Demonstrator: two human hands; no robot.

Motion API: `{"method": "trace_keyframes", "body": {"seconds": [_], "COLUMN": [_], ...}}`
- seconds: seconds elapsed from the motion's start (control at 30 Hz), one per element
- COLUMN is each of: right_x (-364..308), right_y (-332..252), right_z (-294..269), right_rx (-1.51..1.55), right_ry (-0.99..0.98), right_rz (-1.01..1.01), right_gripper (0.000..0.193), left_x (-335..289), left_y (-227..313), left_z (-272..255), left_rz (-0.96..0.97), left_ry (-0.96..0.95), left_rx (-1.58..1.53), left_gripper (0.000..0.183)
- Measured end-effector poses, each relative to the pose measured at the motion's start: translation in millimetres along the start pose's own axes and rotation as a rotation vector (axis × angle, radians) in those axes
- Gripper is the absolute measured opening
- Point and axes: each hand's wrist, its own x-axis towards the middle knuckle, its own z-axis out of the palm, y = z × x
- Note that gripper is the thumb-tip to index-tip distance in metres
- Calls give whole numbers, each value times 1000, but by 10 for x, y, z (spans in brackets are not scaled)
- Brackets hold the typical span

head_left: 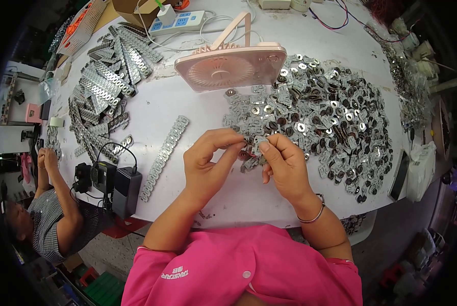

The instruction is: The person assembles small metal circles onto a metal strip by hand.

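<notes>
Basket (92, 28), white, perforated: orange items (78, 22) seen inside. Pale tub (365, 234) below table (162, 104) edge: small pieces (353, 223) held in it. Metal part (259, 141) is pinched in right hand (289, 171), over table, beside heap (335, 122). Left hand (208, 158) is narrowed at thumb and finger nearby; whether anything is gripped cannot be told.

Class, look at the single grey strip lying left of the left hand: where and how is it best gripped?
Probably at mid-length, pinching both long edges, with the left hand coming from above and the right: the grey strip is long, narrow, uncovered and flat on the table; a black box crowds its near end's left.
</notes>
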Motion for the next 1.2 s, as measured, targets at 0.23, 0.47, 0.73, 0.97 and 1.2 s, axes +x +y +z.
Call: {"method": "trace_keyframes", "body": {"seconds": [0.23, 0.47, 0.73, 0.97, 1.2], "right_x": [21, 111, 35, -33, 55], "right_y": [83, 31, -137, -53, 10], "right_z": [-11, -181, -214, -135, -146], "right_rx": [49, -447, -275, 258, 207], "right_ry": [71, 219, -95, -315, -32], "right_rz": [8, -288, -35, 178, 77], "right_gripper": [17, 14, 16, 20, 15], "left_x": [-24, 15, 99, 107, 70], "left_y": [35, 8, 95, 2, 27], "left_z": [74, 46, -120, -246, 5], "left_rz": [99, -306, -505, -736, -158], "left_ry": [-88, -79, -173, -437, -205], "left_rx": [51, -354, -456, -873, -341], "left_gripper": [19, 20, 13, 11, 18]}}
